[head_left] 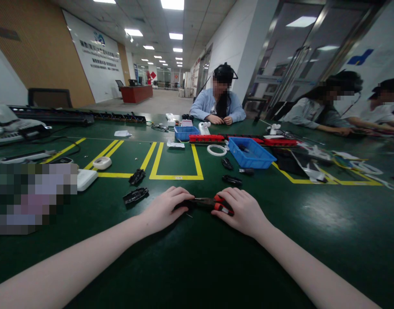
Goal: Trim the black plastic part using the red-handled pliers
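Red-handled pliers [223, 208] lie across the middle, held by my right hand [242, 210], whose fingers wrap round the handles. Their jaws point left, toward my left hand [167, 207]. That hand is closed in a pinch on a small dark part [183, 204], mostly covered by the fingers, and the jaw tips meet it there. A thin pin-like piece [189, 215] lies on the green table just below. Black plastic parts [136, 195] rest left of my left hand, and another black part [232, 180] sits beyond my right hand.
A blue bin [251, 153] stands beyond my right hand, with a white tape ring [216, 149] beside it. Red strips [206, 138] lie farther back. A white box [86, 179] is at left. Across the table sits a person [218, 101]; others are at right.
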Motion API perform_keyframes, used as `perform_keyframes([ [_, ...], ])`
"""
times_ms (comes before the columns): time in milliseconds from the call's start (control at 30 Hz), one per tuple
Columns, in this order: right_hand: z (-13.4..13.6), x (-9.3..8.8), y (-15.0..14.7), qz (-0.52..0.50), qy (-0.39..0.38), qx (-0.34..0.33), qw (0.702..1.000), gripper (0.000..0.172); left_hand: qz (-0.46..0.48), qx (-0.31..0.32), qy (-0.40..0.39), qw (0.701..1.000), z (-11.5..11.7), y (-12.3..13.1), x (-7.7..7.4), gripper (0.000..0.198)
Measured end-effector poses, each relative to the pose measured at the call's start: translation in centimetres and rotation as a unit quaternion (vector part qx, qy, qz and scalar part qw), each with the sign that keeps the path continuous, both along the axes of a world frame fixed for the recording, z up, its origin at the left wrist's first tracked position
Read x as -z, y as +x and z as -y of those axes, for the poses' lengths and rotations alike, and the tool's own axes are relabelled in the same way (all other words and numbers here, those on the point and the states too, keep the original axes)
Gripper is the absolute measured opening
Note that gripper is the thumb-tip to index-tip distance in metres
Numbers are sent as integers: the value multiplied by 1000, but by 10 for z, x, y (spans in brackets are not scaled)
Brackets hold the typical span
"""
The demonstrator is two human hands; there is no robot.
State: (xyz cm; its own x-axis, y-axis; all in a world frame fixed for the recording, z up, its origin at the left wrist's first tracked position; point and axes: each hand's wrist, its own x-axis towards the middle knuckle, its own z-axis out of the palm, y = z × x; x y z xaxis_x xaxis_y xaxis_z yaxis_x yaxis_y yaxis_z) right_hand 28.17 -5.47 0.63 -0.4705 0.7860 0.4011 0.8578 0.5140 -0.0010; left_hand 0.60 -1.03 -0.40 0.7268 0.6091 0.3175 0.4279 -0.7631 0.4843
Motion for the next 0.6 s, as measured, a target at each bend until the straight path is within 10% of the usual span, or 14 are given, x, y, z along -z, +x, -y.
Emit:
perform_keyframes([
  [600, 3, -1, -1, 10, 44, 3, 999, 36, 53, 12, 20, 998, -8, -3, 13, 37],
])
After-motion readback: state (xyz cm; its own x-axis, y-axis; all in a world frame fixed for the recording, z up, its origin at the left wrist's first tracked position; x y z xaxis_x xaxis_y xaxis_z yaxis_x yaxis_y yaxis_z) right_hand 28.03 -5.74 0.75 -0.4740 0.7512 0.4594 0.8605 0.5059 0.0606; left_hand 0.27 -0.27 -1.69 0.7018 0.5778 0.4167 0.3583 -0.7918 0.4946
